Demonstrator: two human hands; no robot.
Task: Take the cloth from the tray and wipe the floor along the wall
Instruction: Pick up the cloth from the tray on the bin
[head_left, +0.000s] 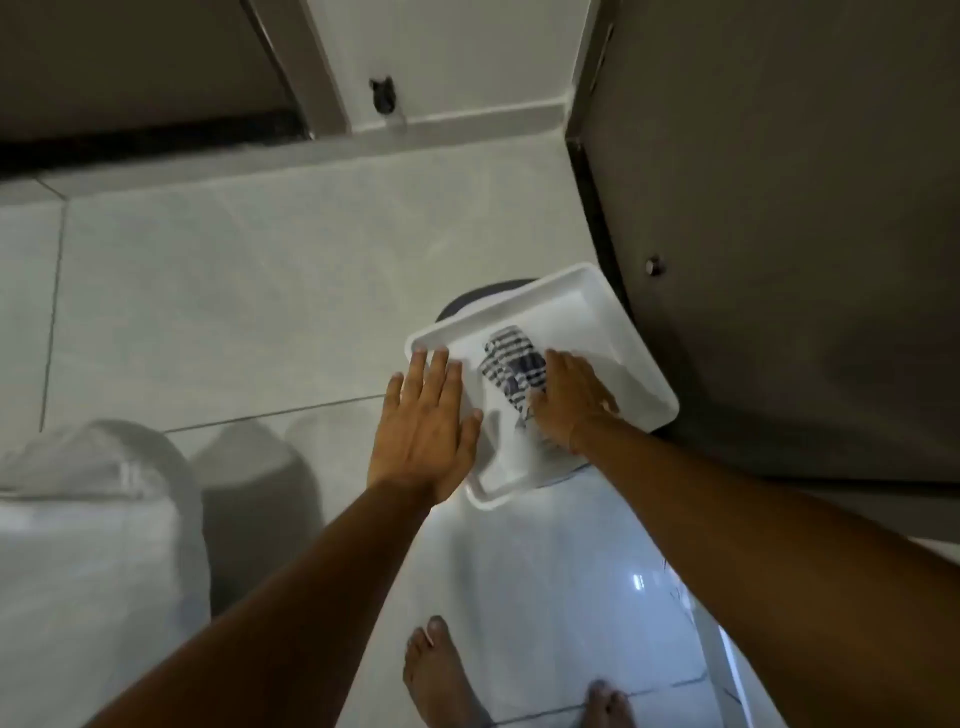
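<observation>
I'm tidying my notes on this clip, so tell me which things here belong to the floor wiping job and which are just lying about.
Part of the job:
striped cloth
white tray
right hand, on the cloth
left hand, at the tray's edge
floor
wall

Just lying about:
white bundle
dark round object under the tray

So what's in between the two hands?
In the head view, a bare strip of the white tray floor and part of the striped cloth lie between the left hand and right hand.
</observation>
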